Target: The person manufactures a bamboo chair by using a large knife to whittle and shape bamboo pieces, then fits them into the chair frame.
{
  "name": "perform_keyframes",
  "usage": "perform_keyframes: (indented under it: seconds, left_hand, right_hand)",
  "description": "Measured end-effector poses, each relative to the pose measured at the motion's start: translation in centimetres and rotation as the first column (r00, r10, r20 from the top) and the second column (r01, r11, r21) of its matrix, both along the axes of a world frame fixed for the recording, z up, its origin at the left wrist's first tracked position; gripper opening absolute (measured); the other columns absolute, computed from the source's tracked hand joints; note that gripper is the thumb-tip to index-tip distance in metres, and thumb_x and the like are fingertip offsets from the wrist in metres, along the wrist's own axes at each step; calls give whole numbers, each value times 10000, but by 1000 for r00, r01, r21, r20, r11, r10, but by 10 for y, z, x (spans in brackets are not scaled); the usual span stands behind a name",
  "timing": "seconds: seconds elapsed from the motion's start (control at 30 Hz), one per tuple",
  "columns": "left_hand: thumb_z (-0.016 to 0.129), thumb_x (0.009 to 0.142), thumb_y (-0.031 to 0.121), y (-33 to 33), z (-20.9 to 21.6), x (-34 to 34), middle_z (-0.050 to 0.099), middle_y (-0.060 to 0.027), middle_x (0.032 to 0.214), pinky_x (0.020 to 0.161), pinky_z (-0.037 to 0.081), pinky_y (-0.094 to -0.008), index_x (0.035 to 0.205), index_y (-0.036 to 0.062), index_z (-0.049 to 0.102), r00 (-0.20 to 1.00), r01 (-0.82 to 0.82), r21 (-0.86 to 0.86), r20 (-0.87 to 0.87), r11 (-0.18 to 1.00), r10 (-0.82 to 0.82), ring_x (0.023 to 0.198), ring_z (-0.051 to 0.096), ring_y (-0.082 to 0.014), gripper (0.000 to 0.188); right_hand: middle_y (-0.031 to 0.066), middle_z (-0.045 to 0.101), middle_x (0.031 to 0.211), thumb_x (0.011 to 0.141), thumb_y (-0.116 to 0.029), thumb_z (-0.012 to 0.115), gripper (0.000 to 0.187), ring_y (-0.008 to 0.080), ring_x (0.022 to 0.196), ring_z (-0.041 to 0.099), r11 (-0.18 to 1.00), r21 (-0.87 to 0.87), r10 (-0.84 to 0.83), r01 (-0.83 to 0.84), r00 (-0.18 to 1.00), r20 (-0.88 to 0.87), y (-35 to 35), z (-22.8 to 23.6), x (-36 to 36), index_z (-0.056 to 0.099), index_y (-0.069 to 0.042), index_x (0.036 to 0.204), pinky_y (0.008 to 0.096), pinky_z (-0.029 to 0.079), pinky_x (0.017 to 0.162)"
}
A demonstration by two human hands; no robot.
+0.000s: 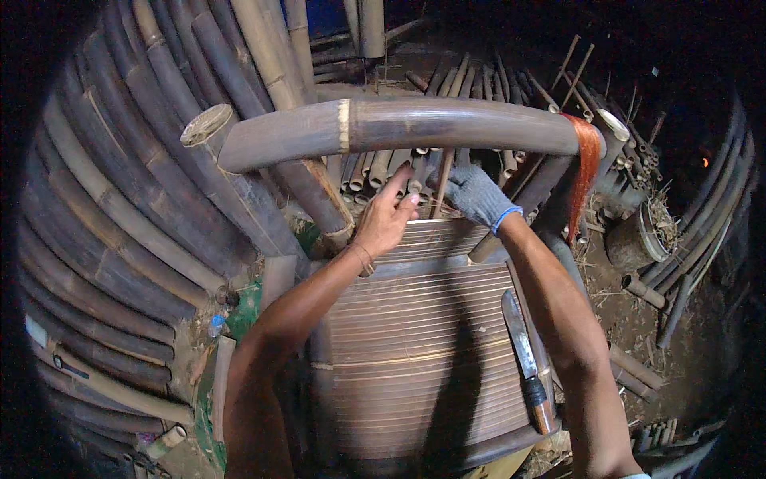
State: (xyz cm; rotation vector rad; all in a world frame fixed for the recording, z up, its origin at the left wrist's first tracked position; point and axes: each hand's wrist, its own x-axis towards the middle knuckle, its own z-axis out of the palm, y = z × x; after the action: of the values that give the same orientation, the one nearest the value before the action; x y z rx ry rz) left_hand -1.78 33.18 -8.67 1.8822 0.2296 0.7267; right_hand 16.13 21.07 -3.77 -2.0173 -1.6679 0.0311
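Observation:
Below a thick bamboo rail of a bamboo frame, both my hands reach forward. My left hand is bare, with the index finger stretched out and the thumb apart, holding nothing. A grey knitted glove with a blue cuff covers my right hand; its fingers are closed at a thin upright bamboo stick, and the fingertips are partly hidden. Beneath my arms lies a slatted bamboo panel. On its right side rests a knife with a dark-wrapped handle, its blade pointing away from me.
Long dark bamboo poles are stacked at the left. An orange strip hangs from the rail's right end. Cut bamboo tubes lie beyond the rail. A bucket of shavings and curved poles stand at the right.

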Motion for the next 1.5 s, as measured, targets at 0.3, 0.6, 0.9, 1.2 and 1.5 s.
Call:
perform_keyframes:
  seconds: [0.3,0.6,0.9,1.2,1.5]
  left_hand:
    - [642,945,81,3,-6,12,712,-124,1041,890,527,-295,1239,-55,574,992,93,-131,98,987,-80,997,665,-163,330]
    - [628,936,135,-19,19,-17,711,-73,847,716,519,-297,967,3,694,991,41,209,-132,977,-13,774,644,-134,151]
    - [690,885,181,-29,9,-30,718,-145,893,758,537,-364,995,4,700,890,364,-3,-292,931,-349,804,687,-231,209]
    - [582,840,106,6,17,-17,425,-245,1464,1086,399,-430,1444,-15,383,994,60,321,68,945,-87,1282,514,-375,647]
    - [525,797,112,5,-4,-7,579,-218,1336,997,455,-495,1477,61,360,973,135,507,-228,852,-18,1170,578,-424,702]
  right_hand:
    - [228,666,1016,955,-343,510,346,419,971,621,979,-34,205,-203,952,226,-2,1,14,670,-58,1070,463,497,857]
    - [161,642,1048,818,-74,677,325,343,1010,612,589,751,-494,297,868,44,-75,-29,-95,638,-76,1141,437,479,907]
    - [145,636,844,890,-212,654,172,329,799,598,895,321,-370,310,918,143,-81,-61,-136,648,-71,988,446,452,705]
    - [236,704,835,917,-395,580,394,412,777,699,602,-756,-362,256,932,27,-270,-112,-213,678,-13,928,487,555,709]
    - [339,480,1376,847,-564,676,810,430,1306,464,815,61,-526,577,779,-340,-108,-45,-129,497,89,1291,444,394,1075]
